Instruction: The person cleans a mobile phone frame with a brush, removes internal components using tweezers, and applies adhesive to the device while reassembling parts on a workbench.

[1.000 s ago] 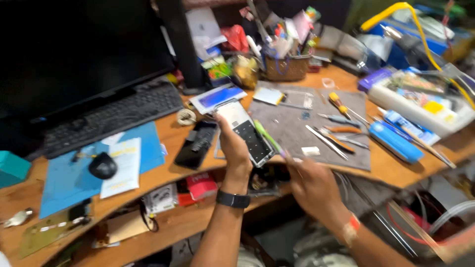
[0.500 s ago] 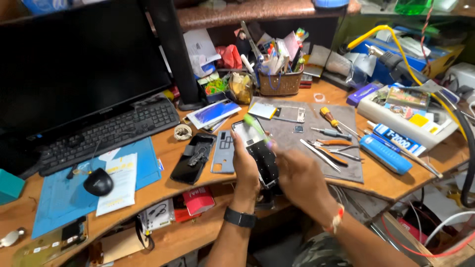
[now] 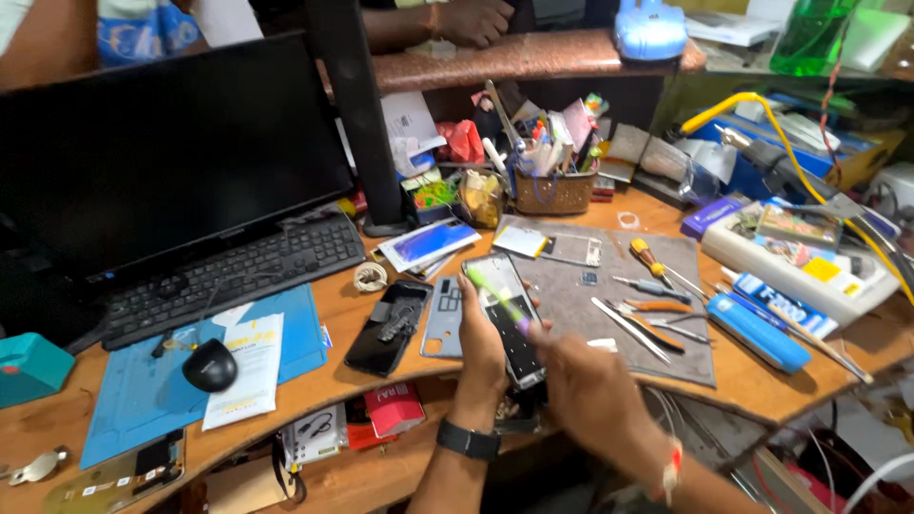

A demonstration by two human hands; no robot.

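Note:
My left hand [image 3: 483, 345] grips an opened phone [image 3: 507, 324] from below, tilted up over the desk's front edge, with its inner parts showing. My right hand [image 3: 588, 393] holds a thin green tool [image 3: 497, 292] whose tip rests on the phone's upper part. A dark band sits on my left wrist [image 3: 466, 440]. Left of the phone lie a grey phone back cover [image 3: 443, 317] and a black phone [image 3: 388, 325] on the wooden desk [image 3: 343, 381].
A grey work mat [image 3: 609, 295] holds tweezers, pliers and a screwdriver [image 3: 657, 262]. A keyboard [image 3: 228, 276], monitor [image 3: 171, 162], mouse [image 3: 209, 365] and blue mat [image 3: 152, 400] fill the left. A woven tool basket [image 3: 554, 193] stands behind. Another person's arm [image 3: 457, 19] rests on the shelf.
The view has steadied and tilted up. My left hand has raised the phone toward me, and my right hand has come up from the desk edge with the green tool onto the phone.

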